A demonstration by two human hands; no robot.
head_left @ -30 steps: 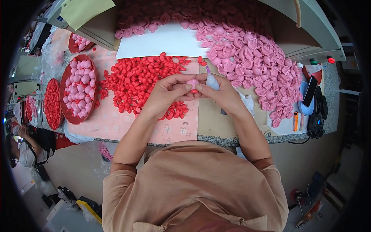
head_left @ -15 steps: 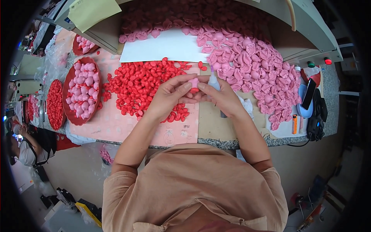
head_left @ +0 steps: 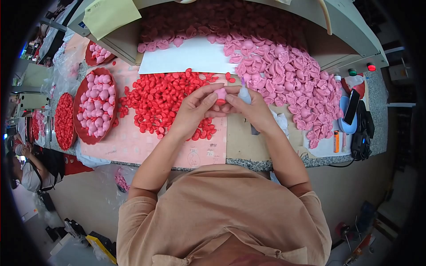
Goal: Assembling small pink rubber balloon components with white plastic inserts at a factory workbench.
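Observation:
Between both hands, over the worktable, is a small piece made of a pink rounded part on a red base [head_left: 220, 96]. My left hand [head_left: 195, 105] is closed on it with thumb and fingers. My right hand [head_left: 254, 111] has its thumb against the piece's side, and a small translucent squeeze bottle [head_left: 244, 94] with a thin purple tip, pointing up, is held in its fingers. To the left of my hands lies a heap of glossy red plastic parts [head_left: 162, 102]. Thin-edged pink plastic parts [head_left: 284, 75] are piled ahead and to the right.
A red scalloped tray [head_left: 76, 124] of joined pink-and-red pieces stands left, beside a tray of red parts [head_left: 63, 119]. Right are a phone [head_left: 352, 107] on a blue dish, and an orange lighter [head_left: 336, 141]. A grey open-fronted housing [head_left: 355, 40] overhangs the back. Another person sits far left.
The view has shifted slightly. My hands stay together around the piece, which is tilted a little so that more of its pink part shows.

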